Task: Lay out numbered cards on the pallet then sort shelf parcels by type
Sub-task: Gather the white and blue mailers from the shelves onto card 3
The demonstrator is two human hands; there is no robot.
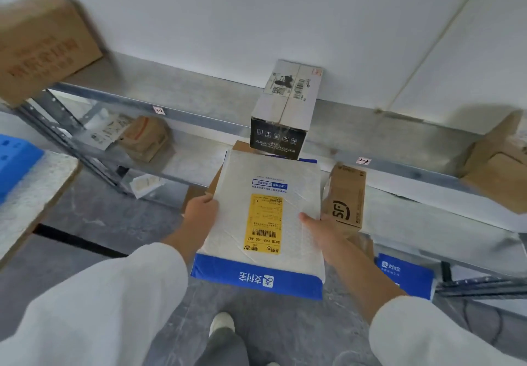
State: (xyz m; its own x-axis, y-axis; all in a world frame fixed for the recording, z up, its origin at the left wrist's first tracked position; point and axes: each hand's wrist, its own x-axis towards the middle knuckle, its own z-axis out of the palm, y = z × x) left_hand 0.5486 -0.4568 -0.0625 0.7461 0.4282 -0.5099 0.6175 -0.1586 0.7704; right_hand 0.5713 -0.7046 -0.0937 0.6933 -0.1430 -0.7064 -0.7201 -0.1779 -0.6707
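Showing at the far left edge: a blue plastic pallet, cropped by the frame. Above it a large brown carton with red print is resting on the top tier of the steel shelf; it is blurred. On the tier below, a crumpled brown paper parcel is lying beside a flat white packet.

Left hand is gripping the left edge of a white bubble mailer, thumb on top, fingers underneath and hidden. The mailer, with a yellow label and a blue band along its near end, is being held flat in front of the shelf, over the grey floor; a brown cardboard edge is showing beneath it. Beyond its far end a black-and-white carton is standing on the top tier.

Right hand is pinching the mailer's right edge, thumb lying on top, fingers out of sight below. Just right of it a small brown SF box is sitting on the lower tier. A blue-and-white mailer is lying lower right; another brown box is sitting far right.
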